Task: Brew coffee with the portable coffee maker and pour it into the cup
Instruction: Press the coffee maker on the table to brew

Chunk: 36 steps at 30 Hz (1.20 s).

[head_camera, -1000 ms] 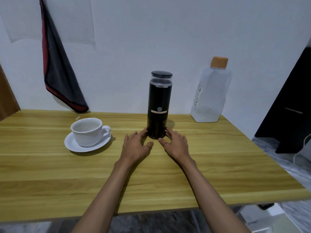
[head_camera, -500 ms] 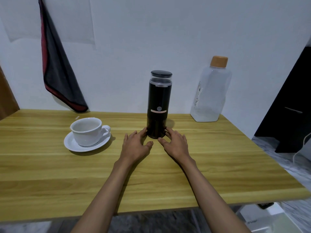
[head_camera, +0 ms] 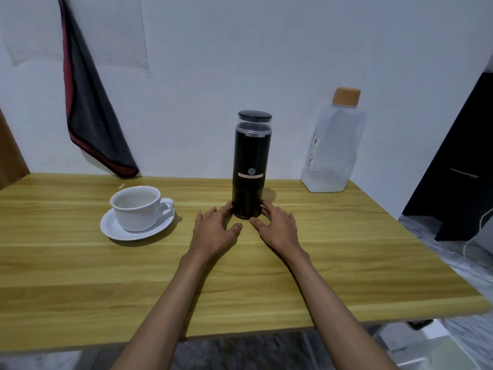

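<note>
Here, left hand [head_camera: 213, 232] and right hand [head_camera: 278, 228], fingers spread, touch the coffee maker [head_camera: 250, 156] low down.

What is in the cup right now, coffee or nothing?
Empty. The cup on its saucer shows only a pale inner wall, no dark liquid; the coffee maker stands upright, lid on.

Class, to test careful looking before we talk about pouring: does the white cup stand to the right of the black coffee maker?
No, the cup on its saucer stands to the left of the coffee maker.
</note>
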Available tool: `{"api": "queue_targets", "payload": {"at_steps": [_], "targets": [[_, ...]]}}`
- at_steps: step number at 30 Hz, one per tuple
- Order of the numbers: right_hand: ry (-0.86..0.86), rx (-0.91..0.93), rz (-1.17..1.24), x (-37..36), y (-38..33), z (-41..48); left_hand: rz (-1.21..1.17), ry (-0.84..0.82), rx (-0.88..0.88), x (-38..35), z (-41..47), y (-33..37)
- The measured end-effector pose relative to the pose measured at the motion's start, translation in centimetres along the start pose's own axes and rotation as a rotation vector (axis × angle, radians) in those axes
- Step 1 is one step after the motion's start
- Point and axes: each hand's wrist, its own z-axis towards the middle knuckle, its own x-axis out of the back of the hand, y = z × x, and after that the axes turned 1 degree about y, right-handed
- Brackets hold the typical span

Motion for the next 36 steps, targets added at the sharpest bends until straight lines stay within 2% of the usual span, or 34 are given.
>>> {"api": "queue_targets", "payload": {"at_steps": [36], "targets": [[-0.01,-0.006,0.019,0.07,-0.13,-0.11,-0.016,-0.003,-0.011,0.03,0.11,0.0]]}}
